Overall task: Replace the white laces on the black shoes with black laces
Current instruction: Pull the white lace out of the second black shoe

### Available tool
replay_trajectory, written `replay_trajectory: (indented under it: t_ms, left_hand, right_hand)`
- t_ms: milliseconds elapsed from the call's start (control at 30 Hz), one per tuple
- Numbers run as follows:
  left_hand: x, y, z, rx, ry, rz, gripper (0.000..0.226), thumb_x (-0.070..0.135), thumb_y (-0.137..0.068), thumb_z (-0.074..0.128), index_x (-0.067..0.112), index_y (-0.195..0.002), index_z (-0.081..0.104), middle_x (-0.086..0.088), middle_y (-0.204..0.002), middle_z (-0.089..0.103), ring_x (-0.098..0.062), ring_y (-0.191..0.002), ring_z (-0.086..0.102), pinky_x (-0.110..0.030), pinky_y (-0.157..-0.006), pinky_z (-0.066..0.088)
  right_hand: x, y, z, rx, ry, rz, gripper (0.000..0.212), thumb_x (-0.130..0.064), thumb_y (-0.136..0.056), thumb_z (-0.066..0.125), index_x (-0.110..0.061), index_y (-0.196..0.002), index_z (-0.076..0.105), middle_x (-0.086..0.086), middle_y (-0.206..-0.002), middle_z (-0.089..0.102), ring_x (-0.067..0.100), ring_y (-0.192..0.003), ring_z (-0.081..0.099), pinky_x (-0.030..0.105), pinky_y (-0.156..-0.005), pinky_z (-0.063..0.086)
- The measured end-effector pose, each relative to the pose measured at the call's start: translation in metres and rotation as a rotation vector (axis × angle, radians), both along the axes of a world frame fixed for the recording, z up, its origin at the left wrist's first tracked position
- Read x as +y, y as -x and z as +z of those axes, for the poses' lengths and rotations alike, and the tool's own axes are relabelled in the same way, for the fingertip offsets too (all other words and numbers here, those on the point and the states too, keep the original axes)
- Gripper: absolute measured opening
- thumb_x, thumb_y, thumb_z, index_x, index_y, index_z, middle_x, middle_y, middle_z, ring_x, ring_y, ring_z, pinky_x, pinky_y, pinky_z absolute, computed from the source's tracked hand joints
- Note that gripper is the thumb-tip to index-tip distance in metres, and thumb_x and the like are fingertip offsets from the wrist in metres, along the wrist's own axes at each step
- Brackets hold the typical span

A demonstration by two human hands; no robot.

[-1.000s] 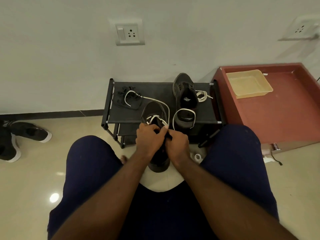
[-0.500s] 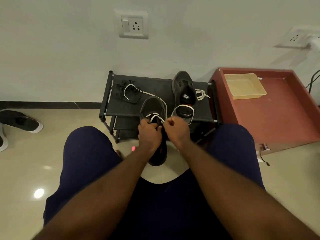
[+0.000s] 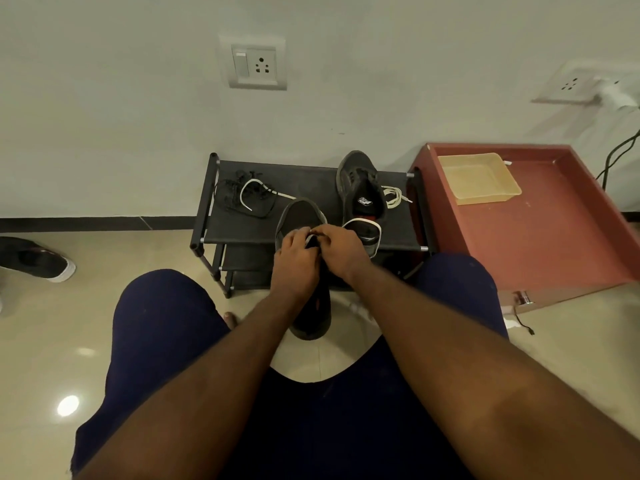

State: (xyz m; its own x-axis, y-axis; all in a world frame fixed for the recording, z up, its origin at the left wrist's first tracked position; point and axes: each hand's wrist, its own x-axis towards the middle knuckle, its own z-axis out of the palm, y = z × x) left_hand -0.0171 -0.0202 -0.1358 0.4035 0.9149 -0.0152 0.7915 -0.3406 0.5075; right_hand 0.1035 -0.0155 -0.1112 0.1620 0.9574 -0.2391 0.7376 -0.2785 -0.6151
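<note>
Right now, close together over a black shoe, fingertips meeting above its lace area. Left hand curled round the upper of that shoe, gripping it from the left side. Right hand with thumb and forefinger pinched on a short bit of white lace showing between the two hands.

Under the hands and reaching back toward the lap, the heel end of the same shoe, held above the floor between the knees. Beyond the fingertips, its toe over the front edge of a black shoe rack, contact with the shelf not clear.

Just beyond and to the right of the right hand, a second black shoe on the rack's top shelf, opening upward, a white loop across its near end. Farther right of that shoe, a small bundle of white lace on the same shelf.

Beyond and to the left of the left hand, a loose heap of black laces on the shelf, with a white lace strand curving across it and running toward the held shoe.

Well to the right of the hands, a reddish-brown cabinet carrying a pale yellow tray. Far to the left, at floor level, another dark shoe with a white sole. Straight beyond the hands, up on the wall, a switch-and-socket plate; far to the upper right, a second socket plate.
</note>
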Motion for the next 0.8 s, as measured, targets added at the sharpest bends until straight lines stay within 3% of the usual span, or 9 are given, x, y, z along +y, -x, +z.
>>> replay_trajectory:
  t_ms: [133,233,333,400,433,600,700,800]
  left_hand:
    - [-0.01,-0.007,-0.015,0.088,0.104,0.083,0.029,0.035,-0.101,0.045,0.021,-0.115,0.067,-0.012,-0.163,0.01,-0.035,-0.149,0.007,-0.055,-0.115,0.02]
    - [-0.013,-0.008,-0.029,-0.046,0.305,0.269,0.027,0.036,-0.099,0.048,0.02,-0.102,0.07,-0.016,-0.157,0.02,-0.037,-0.137,0.032,-0.054,-0.111,0.034]
    - [-0.013,-0.004,-0.035,-0.111,0.393,0.283,0.025,0.03,-0.098,0.051,0.018,-0.107,0.07,-0.009,-0.14,0.039,-0.022,-0.101,0.055,-0.033,-0.088,0.048]
    - [-0.014,-0.002,-0.033,-0.104,0.399,0.299,0.03,0.029,-0.098,0.052,0.014,-0.119,0.064,-0.003,-0.127,0.045,-0.008,-0.081,0.051,-0.018,-0.066,0.039]
    - [-0.014,-0.002,-0.033,-0.081,0.379,0.296,0.032,0.03,-0.098,0.051,0.013,-0.122,0.062,-0.001,-0.12,0.047,-0.005,-0.076,0.049,-0.017,-0.061,0.037]
    - [-0.004,-0.005,0.0,0.096,0.221,0.25,0.03,0.031,-0.099,0.044,0.012,-0.101,0.067,-0.009,-0.111,0.056,-0.027,-0.088,0.06,-0.039,-0.076,0.051]
    - [0.013,-0.009,0.025,0.156,0.135,0.241,0.024,0.023,-0.098,0.045,0.01,-0.096,0.065,-0.012,-0.101,0.065,-0.034,-0.095,0.064,-0.039,-0.075,0.05]
    - [0.025,-0.015,0.044,0.199,0.083,0.217,0.026,0.024,-0.101,0.044,0.01,-0.098,0.065,-0.013,-0.102,0.067,-0.035,-0.096,0.065,-0.039,-0.073,0.046]
  right_hand:
    - [-0.012,-0.002,-0.012,0.069,0.068,-0.052,0.036,-0.01,-0.101,0.046,-0.017,-0.134,0.06,0.012,-0.127,0.065,0.027,-0.116,0.061,0.03,-0.093,0.046]
    - [-0.015,-0.001,-0.02,0.059,0.095,-0.054,0.035,-0.01,-0.101,0.046,-0.016,-0.133,0.059,0.014,-0.125,0.064,0.029,-0.113,0.061,0.033,-0.096,0.049]
    - [-0.009,-0.002,-0.019,-0.053,0.101,0.011,0.024,-0.018,-0.1,0.053,-0.016,-0.121,0.063,0.012,-0.115,0.064,0.028,-0.106,0.061,0.038,-0.091,0.05]
    - [-0.006,-0.001,-0.018,-0.151,0.08,0.065,0.015,-0.02,-0.098,0.056,-0.016,-0.109,0.065,0.009,-0.107,0.059,0.029,-0.101,0.059,0.036,-0.085,0.047]
    - [-0.005,0.0,-0.017,-0.175,0.071,0.073,0.013,-0.021,-0.097,0.055,-0.015,-0.104,0.065,0.008,-0.104,0.055,0.029,-0.099,0.059,0.037,-0.083,0.046]
    - [0.009,0.008,-0.007,-0.176,0.016,0.03,0.015,-0.02,-0.103,0.046,-0.01,-0.108,0.056,0.014,-0.114,0.055,0.033,-0.102,0.057,0.039,-0.083,0.042]
    - [0.025,0.006,0.006,-0.125,-0.03,-0.026,0.007,-0.017,-0.102,0.046,-0.013,-0.098,0.05,0.015,-0.108,0.062,0.033,-0.099,0.058,0.035,-0.076,0.036]
    - [0.034,0.002,0.012,-0.026,-0.065,-0.114,0.009,-0.016,-0.101,0.046,-0.011,-0.096,0.05,0.018,-0.1,0.066,0.035,-0.095,0.06,0.04,-0.078,0.045]
